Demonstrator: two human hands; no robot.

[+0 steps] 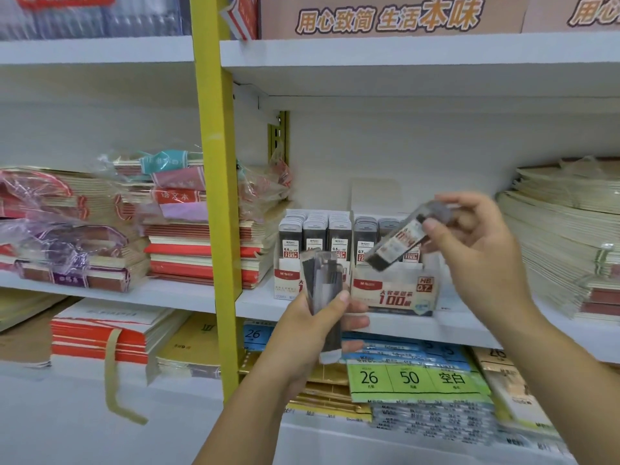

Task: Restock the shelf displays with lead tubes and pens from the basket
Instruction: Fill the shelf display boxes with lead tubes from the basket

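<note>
My left hand (pixel 313 330) grips a bundle of lead tubes (pixel 322 283); my right hand (pixel 476 253) pinches a single lead tube (pixel 397 245), tilted, above the display box (pixel 396 292) at the shelf (pixel 258 302) front edge.

The lead tube (pixel 399 241) just above the HB 0.7 display box (pixel 396 290) is motion-smeared; label not readable. The bundle of lead tubes (pixel 322 286) just left of that box is blurred, count not determinable; the 0.5 display box (pixel 284 280) is partly hidden behind it. The orange banner (pixel 389 15) far above is cut by the top edge.
</note>
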